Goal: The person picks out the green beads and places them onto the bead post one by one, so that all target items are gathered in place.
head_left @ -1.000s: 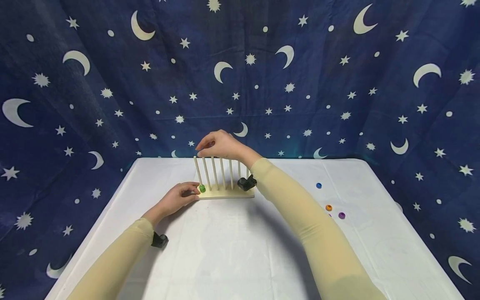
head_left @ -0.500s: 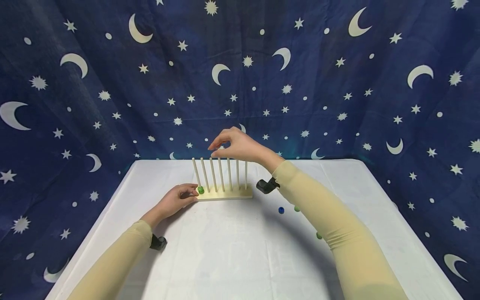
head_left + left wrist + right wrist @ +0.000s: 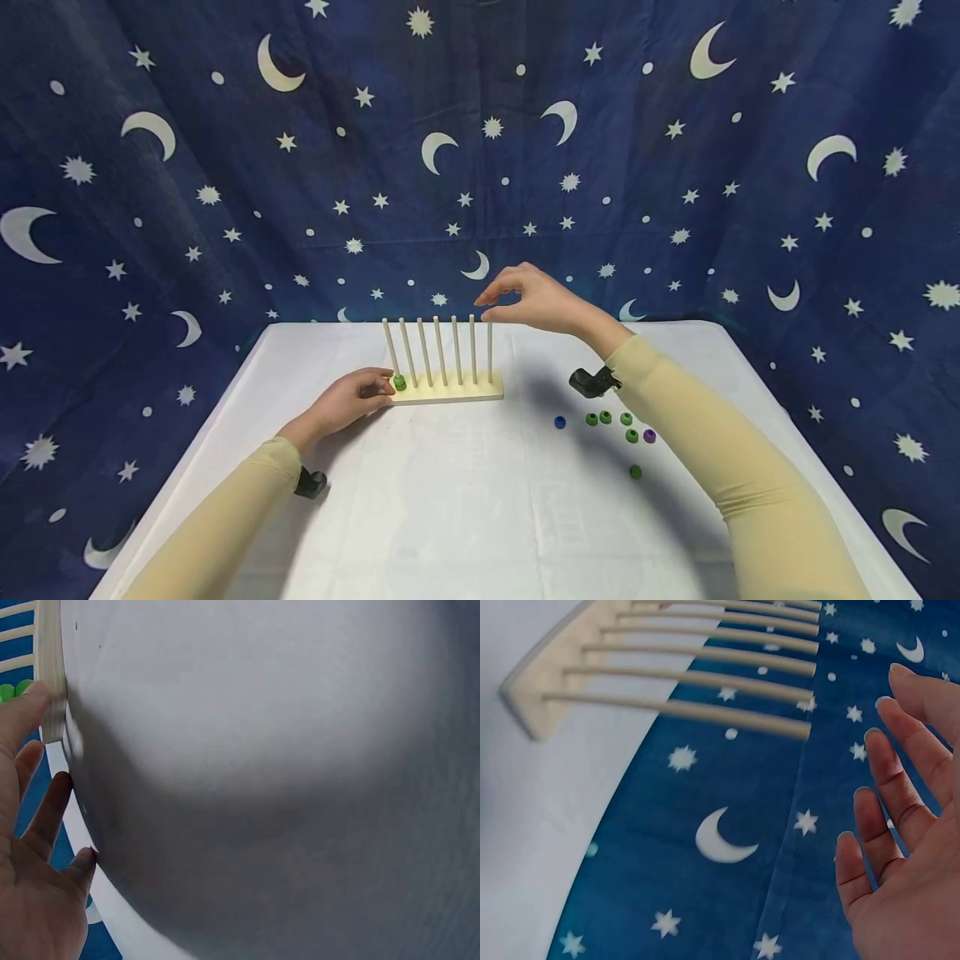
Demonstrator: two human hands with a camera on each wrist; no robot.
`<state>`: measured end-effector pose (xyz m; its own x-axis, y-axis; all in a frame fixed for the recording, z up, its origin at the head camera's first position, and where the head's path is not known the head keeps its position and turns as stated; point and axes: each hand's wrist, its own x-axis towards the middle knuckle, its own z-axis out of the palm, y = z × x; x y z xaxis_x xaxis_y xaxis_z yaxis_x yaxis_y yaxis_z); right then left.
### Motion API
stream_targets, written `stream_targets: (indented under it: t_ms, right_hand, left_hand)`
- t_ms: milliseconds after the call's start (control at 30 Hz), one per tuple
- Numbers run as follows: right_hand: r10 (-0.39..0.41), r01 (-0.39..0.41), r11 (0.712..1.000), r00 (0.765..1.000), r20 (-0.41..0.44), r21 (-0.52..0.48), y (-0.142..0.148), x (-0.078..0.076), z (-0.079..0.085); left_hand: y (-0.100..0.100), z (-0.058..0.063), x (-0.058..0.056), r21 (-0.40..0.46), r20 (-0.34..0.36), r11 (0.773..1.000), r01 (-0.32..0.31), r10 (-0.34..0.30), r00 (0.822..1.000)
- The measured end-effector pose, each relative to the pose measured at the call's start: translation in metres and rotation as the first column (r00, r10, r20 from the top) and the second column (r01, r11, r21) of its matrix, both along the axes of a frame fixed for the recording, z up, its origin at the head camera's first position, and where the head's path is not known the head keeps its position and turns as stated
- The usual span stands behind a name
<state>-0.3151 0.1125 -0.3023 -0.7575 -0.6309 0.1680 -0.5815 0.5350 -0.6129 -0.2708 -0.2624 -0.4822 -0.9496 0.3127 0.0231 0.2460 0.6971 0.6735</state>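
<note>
Your right grip (image 3: 536, 300) has swung from the rack's (image 3: 446, 390) left-end pegs to beside the rightmost peg (image 3: 490, 354). Your right sleeve (image 3: 750, 483) has shifted right too, baring more green beads (image 3: 605, 417); the orange bead visible a second ago is now out of sight.

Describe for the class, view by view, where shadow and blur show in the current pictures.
Head view: soft shadows on the white tablecloth beside the left sleeve and right sleeve; left wrist view: a broad, soft-edged shadow darkens the tablecloth, paler towards the top; right wrist view: the nearest peg looks blurred, the backdrop pattern crisper.
</note>
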Motion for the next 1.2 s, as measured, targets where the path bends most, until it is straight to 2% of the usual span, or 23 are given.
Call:
stream_targets:
  t_ms: [267, 600, 900, 1200]
  right_hand:
    - [-0.086, 0.086, 0.996, 0.994, 0.066, 0.010, 0.034, 0.000, -0.015]
    - [-0.156, 0.159, 0.987, 0.981, 0.112, -0.014, 0.072, 0.005, -0.041]
    - [-0.178, 0.182, 0.983, 0.976, 0.123, -0.016, 0.098, 0.010, -0.064]
    - [-0.231, 0.236, 0.972, 0.957, 0.178, -0.006, 0.119, 0.013, -0.086]
  left_hand:
    - [0.001, 0.004, 0.000, -0.016, -0.001, 1.000, 0.020, -0.020, 1.000]
    - [0.003, 0.001, -0.003, -0.022, -0.027, 1.000, 0.022, -0.022, 0.999]
    - [0.003, 0.003, -0.004, -0.009, -0.025, 1.000, 0.015, -0.015, 1.000]
    - [0.002, 0.000, -0.002, -0.023, -0.013, 1.000, -0.011, 0.011, 1.000]
